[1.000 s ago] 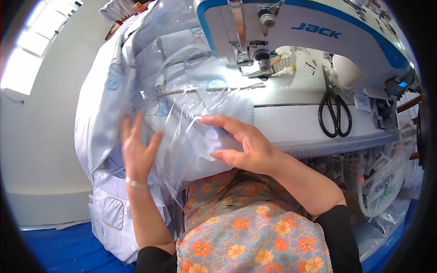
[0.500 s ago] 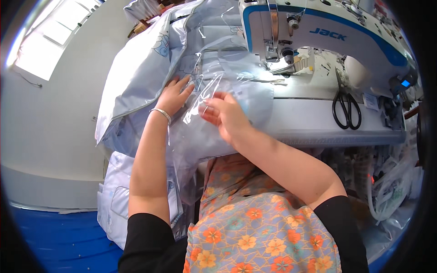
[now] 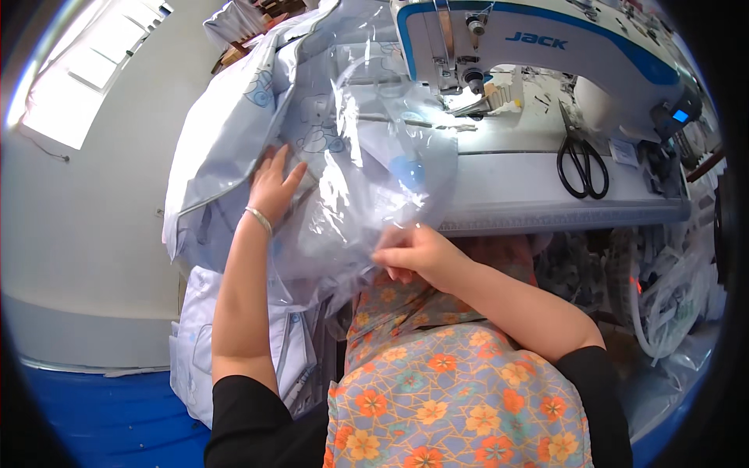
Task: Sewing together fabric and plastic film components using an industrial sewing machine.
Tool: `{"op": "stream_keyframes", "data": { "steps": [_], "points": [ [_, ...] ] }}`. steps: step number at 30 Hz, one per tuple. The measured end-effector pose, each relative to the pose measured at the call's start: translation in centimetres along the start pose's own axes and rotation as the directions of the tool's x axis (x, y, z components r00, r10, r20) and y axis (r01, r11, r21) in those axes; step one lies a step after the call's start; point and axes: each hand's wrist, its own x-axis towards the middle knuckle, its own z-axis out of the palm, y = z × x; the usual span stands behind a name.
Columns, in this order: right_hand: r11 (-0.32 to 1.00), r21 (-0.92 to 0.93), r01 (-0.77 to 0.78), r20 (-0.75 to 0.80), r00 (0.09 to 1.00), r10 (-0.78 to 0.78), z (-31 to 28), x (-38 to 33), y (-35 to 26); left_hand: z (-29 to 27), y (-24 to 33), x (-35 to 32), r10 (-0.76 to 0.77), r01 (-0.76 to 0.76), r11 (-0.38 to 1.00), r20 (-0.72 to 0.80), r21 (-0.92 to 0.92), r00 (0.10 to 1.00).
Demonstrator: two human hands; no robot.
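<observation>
A clear plastic sheet [image 3: 335, 203] lies over pale blue fabric [image 3: 222, 132] with printed cartoon figures, left of the sewing machine [image 3: 538, 39]. My left hand [image 3: 273, 186] rests on the fabric beside the sheet, its fingers spread. Near the table's front edge, my right hand [image 3: 413, 253] pinches the near edge of the clear sheet between thumb and fingers. The sheet catches bright glare, and its lower edge hangs toward my lap.
Black-handled scissors [image 3: 582, 165] lie on the machine table [image 3: 507, 183] at the right. More folded printed fabric [image 3: 199, 343] hangs below the table at the left. Beneath the table on the right is a heap of clear plastic [image 3: 663, 312].
My right hand has come down toward me and slightly right, and now grips the sheet's edge. My left hand has shifted a little left and nearer. The plastic looks more spread out.
</observation>
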Motion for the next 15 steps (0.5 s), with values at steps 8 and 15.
{"op": "stream_keyframes", "data": {
  "steps": [8, 15],
  "points": [
    [0.941, 0.213, 0.263, -0.227, 0.950, -0.214, 0.7, 0.0, 2.9, -2.6, 1.5, -2.2, 0.055, 0.045, 0.955, -0.322, 0.294, 0.945],
    [0.981, -0.157, -0.116, -0.184, 0.979, 0.086, 1.7, 1.0, 6.7, -1.7, 15.2, -2.9, 0.662, -0.658, 0.747, -0.028, 0.096, 0.749]
  ]
}}
